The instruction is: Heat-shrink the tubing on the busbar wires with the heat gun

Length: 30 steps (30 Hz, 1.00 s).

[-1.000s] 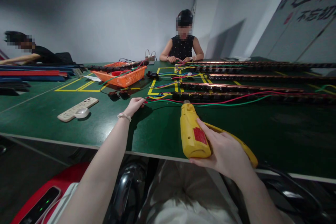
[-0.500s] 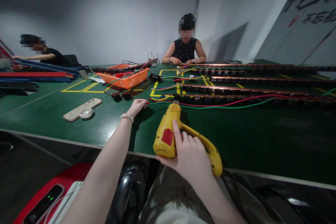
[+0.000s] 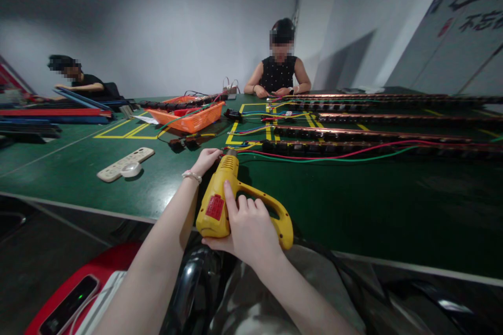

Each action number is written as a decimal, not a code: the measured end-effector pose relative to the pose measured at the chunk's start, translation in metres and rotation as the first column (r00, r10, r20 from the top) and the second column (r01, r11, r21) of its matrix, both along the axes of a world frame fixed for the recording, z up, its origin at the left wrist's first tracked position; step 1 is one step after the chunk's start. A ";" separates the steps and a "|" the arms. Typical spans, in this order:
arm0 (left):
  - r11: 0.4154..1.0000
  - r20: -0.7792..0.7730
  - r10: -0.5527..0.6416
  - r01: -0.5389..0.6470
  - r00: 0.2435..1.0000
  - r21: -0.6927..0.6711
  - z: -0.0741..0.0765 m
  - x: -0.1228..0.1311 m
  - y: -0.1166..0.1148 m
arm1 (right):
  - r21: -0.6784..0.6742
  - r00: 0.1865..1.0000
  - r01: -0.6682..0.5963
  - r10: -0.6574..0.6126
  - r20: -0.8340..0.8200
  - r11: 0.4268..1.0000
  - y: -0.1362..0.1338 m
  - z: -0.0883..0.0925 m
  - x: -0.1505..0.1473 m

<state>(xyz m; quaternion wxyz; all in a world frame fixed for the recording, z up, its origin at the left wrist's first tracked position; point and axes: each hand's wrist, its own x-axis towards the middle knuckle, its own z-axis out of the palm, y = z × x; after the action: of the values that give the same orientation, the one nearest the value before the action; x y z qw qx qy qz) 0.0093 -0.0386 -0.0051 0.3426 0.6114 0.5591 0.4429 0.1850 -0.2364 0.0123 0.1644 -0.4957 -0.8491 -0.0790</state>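
Note:
My right hand (image 3: 251, 225) is wrapped round the body of a yellow heat gun (image 3: 220, 188), whose metal nozzle (image 3: 231, 152) points away from me at the wire ends. Just left of that nozzle, my left hand (image 3: 206, 161) is closed in a pinch on the ends of the wires. Red and green wires (image 3: 298, 158) run from there to the right along a long dark strip with copper-coloured edges (image 3: 326, 146). The nozzle partly hides the wire ends and my left fingertips.
An orange basket (image 3: 192, 120) with dark parts stands beyond my left hand. A beige power strip (image 3: 126, 165) lies left. More long strips (image 3: 369, 135) lie to the right. A person (image 3: 279, 70) sits opposite; another person (image 3: 84, 81) works at the far left.
The heat gun in my right hand has moved left, bringing its nozzle close to my left fingers and the wire ends. My left hand has stayed nearly in place.

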 end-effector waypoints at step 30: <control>1.000 -0.005 0.004 -0.004 1.000 0.019 -0.008 -0.008 0.009 | -0.019 0.996 -0.018 0.016 -0.083 1.000 0.010 0.002 0.101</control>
<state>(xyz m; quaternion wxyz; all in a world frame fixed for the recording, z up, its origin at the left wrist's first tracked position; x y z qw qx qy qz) 0.0012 -0.0291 -0.0133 0.3344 0.6149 0.5569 0.4472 0.2863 -0.2263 0.0142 0.1953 -0.4930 -0.8464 -0.0485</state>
